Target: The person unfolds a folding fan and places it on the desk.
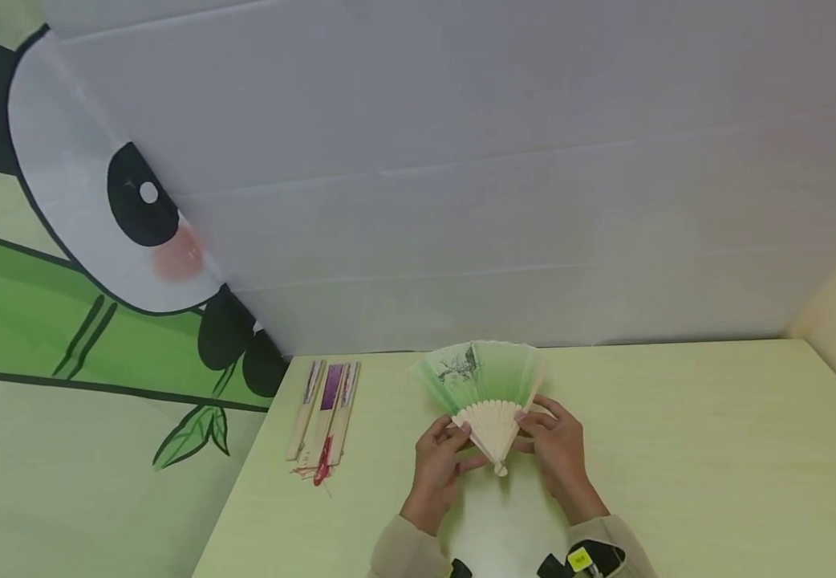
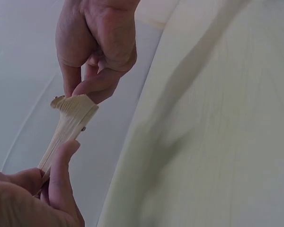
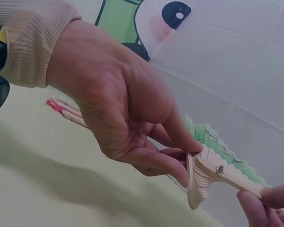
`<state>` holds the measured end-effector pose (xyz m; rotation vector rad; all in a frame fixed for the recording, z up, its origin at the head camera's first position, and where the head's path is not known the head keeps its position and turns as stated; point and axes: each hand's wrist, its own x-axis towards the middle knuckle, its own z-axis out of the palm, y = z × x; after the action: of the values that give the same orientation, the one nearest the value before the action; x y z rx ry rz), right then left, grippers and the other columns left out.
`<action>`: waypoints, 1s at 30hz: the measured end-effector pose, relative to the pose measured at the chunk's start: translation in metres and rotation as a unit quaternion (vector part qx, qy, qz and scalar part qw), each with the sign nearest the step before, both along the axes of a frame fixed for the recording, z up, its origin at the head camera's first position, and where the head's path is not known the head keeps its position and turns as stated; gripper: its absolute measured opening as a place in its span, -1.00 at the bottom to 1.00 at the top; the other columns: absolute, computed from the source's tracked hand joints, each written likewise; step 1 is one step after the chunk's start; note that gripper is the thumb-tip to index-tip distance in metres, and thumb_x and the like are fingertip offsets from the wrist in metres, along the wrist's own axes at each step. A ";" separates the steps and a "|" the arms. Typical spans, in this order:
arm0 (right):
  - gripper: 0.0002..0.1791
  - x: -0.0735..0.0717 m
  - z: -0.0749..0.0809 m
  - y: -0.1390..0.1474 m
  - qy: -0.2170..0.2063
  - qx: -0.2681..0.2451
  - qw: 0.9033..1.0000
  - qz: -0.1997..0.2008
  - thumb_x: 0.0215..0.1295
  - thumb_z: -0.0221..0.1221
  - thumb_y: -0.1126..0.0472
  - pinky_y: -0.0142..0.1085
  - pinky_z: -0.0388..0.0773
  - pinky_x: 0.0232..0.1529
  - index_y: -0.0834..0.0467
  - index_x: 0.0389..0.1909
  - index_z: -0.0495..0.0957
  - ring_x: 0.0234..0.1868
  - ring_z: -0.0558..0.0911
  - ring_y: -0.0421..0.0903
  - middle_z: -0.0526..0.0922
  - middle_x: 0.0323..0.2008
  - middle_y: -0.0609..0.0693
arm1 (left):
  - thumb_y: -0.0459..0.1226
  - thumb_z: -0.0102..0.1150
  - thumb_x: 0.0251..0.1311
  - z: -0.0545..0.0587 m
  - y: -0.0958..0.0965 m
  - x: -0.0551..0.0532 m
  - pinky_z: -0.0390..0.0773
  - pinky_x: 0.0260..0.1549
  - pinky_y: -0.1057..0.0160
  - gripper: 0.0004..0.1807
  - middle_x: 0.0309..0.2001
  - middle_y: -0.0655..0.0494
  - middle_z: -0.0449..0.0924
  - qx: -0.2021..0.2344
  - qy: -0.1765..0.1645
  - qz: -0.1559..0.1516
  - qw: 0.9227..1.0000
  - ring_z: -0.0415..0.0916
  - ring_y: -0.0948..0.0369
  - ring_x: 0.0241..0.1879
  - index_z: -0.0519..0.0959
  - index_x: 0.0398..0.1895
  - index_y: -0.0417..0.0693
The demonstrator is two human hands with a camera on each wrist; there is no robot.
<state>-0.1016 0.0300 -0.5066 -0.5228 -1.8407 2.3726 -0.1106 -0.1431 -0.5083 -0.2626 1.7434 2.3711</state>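
A folding fan (image 1: 492, 377) with pale green cloth, a dark printed design and light wooden ribs is spread above the table, its pivot end toward the person. The left hand (image 1: 436, 467) pinches the left outer rib, thumb on the front. Opposite it, the right hand (image 1: 557, 445) pinches the right outer rib between thumb and fingers. In the left wrist view the stacked ribs (image 2: 68, 120) run between both hands, and the cloth is out of sight. The right wrist view shows the metal rivet (image 3: 220, 170) at the pivot and some green cloth (image 3: 217, 143) behind.
Folded fans (image 1: 343, 409) with wooden sticks and purple parts lie side by side at the table's left, a red tassel (image 1: 322, 464) on them. Behind the table (image 1: 678, 449) rises a pale wall covering (image 1: 497, 201), with a panda print (image 1: 79, 185) at left.
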 end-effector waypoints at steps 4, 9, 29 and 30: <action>-0.42 0.000 0.001 0.002 0.004 -0.022 0.999 -0.023 0.47 0.22 0.46 -0.34 0.77 -0.37 0.36 0.46 0.33 -0.39 0.76 -0.22 0.76 -0.30 -0.03 | -0.38 0.15 0.54 -0.002 0.007 0.001 0.81 -0.33 0.23 -0.58 -0.19 0.06 0.51 0.025 -0.004 0.030 0.999 0.64 0.21 -0.20 0.45 0.37 -0.38; -0.39 0.002 0.001 0.004 0.005 -0.041 0.998 -0.051 0.47 0.21 0.48 -0.32 0.79 -0.35 0.38 0.49 0.30 -0.39 0.76 -0.23 0.75 -0.32 -0.05 | -0.39 0.10 0.56 -0.004 0.015 0.003 0.81 -0.32 0.22 -0.63 -0.16 0.02 0.50 0.052 -0.011 0.059 0.997 0.64 0.18 -0.19 0.47 0.33 -0.39; -0.45 0.003 0.000 0.004 0.027 -0.096 0.977 -0.188 0.48 0.20 0.48 -0.32 0.79 -0.34 0.36 0.37 0.20 -0.38 0.75 -0.23 0.61 -0.34 -0.01 | -0.45 0.02 0.56 -0.006 0.047 0.003 0.82 -0.17 0.11 -0.94 -0.14 -0.02 0.57 0.123 -0.005 0.175 0.977 0.64 0.12 -0.12 0.37 -0.14 -0.23; -0.46 0.003 0.000 0.004 0.030 -0.100 0.975 -0.195 0.48 0.19 0.47 -0.32 0.79 -0.34 0.35 0.36 0.20 -0.37 0.75 -0.23 0.61 -0.34 -0.01 | -0.45 0.01 0.56 -0.005 0.049 0.003 0.82 -0.18 0.11 -0.97 -0.14 -0.03 0.57 0.128 -0.004 0.180 0.975 0.63 0.12 -0.13 0.38 -0.11 -0.24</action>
<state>-0.0988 0.0342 -0.5061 -0.7440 -1.3305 2.2808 -0.1081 -0.0940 -0.5134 -0.5911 1.4633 2.8068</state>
